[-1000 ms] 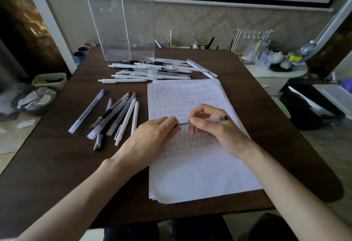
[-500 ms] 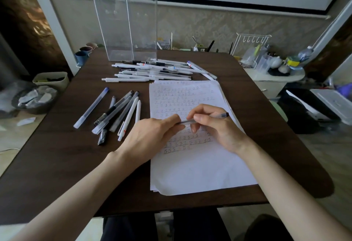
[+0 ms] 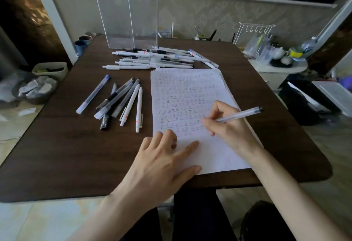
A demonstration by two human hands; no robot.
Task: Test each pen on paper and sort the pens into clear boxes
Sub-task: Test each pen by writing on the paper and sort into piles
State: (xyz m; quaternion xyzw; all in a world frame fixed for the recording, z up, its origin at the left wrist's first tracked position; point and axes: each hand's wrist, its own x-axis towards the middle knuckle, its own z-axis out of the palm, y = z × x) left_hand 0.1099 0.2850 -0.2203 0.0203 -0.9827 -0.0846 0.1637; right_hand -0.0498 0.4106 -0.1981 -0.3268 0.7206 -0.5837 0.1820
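On table (image 3: pixel 76 155), left hand (image 3: pixel 162 162) now flat on paper (image 3: pixel 215 153), off pen (image 3: pixel 242 114)

Worn on the head, wide-angle, facing forward and down, close above the table (image 3: pixel 66 155) and the paper (image 3: pixel 219 157); one view only.

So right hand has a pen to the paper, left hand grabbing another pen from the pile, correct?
Not quite. Head view: the left hand grabs nothing; it rests open on the paper, at its lower left corner. The right hand does hold the pen to it.
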